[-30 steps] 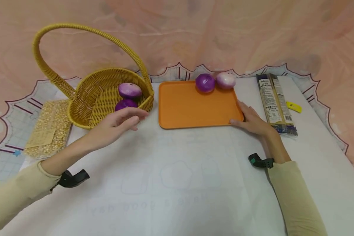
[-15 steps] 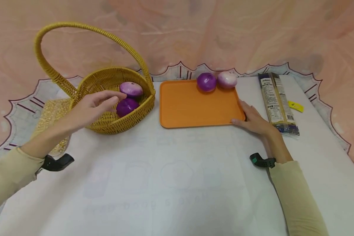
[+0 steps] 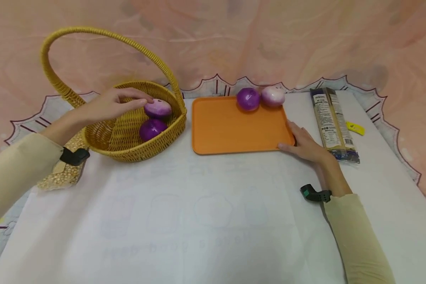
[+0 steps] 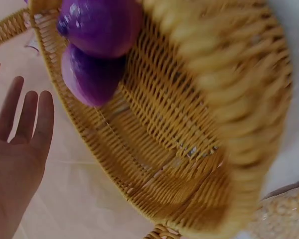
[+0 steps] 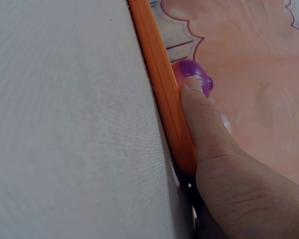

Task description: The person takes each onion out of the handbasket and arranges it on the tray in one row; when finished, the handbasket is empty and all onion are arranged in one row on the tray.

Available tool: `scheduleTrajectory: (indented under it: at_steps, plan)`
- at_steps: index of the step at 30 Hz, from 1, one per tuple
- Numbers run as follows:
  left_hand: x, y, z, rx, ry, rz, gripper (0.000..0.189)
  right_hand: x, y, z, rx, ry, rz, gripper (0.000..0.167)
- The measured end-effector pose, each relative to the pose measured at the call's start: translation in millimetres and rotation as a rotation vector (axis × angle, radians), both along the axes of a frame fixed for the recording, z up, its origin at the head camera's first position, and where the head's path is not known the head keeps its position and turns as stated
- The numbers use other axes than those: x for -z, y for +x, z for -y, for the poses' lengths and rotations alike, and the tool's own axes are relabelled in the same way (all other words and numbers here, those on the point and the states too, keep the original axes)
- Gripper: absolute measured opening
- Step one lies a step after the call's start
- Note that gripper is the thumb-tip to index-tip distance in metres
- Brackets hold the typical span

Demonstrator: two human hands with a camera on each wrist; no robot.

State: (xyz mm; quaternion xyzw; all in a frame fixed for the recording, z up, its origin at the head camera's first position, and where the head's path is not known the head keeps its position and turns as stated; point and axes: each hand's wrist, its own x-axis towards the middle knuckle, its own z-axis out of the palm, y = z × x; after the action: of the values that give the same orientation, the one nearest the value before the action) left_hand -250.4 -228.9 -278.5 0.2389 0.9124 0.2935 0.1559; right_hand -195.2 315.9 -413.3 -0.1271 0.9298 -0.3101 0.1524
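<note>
Over the yellow wicker basket [image 3: 135,154] my left hand [image 3: 108,104] is held with fingers extended, nothing in its grasp. In the head view its fingertips overlap the edge of a pale-purple onion [image 3: 159,109]; the left wrist view shows the hand apart from both onions. A darker purple onion [image 3: 152,130] lies beside the first, inside the basket. My right hand [image 3: 305,146] holds the near right corner of the orange tray [image 3: 230,134], its thumb [image 5: 202,112] on the rim; the other fingers are partly hidden. On the tray's far edge sit a purple onion [image 3: 248,99] and a whitish-purple one [image 3: 273,96].
The basket's tall handle [image 3: 108,34] arches above its left and back side. A bag of corn kernels [image 3: 65,173] lies left of the basket, partly covered by the arm. To the right of the tray lie a long printed packet [image 3: 331,122] and a small yellow object [image 3: 355,128].
My left hand has moved left and up, from the basket's front rim to above its interior. The right hand has stayed at the tray corner. The onions keep their places.
</note>
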Motion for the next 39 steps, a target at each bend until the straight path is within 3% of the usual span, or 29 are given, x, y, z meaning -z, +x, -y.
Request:
scheduleTrajectory:
  at_steps: [5,8,12,17,23,26,31,39]
  plan:
    - [-0.9,-31.2,-2.6,-0.021,-0.030,0.127,0.049,-0.7,-0.6,-1,-0.006,-0.005,-0.007,0.096]
    - [1.0,-46.7,-3.9,-0.029,-0.087,0.129,0.052,-1.5,0.0,-1,-0.004,0.000,0.002,0.096]
    - [6.9,-63.1,-5.5,0.001,-0.153,0.157,0.056,-2.9,0.9,-1,0.005,0.005,0.015,0.097]
    - [16.7,-77.5,-4.3,0.020,-0.121,0.250,0.058,-3.1,2.2,0,0.003,0.003,0.005,0.097]
    - [25.7,-86.4,2.5,0.063,-0.079,0.313,0.052,-2.6,1.9,0,-0.008,-0.006,0.001,0.097]
    - [28.9,-89.3,4.0,0.068,-0.038,0.408,0.056,-2.2,0.6,-1,-0.003,-0.006,-0.001,0.097]
    - [34.7,-92.3,4.3,0.020,0.066,0.616,0.060,0.2,-1.3,-2,-0.005,-0.013,-0.003,0.097]
    - [44.6,-90.9,6.6,0.016,0.160,0.758,0.043,-2.1,-0.7,0,-0.009,-0.015,0.011,0.097]
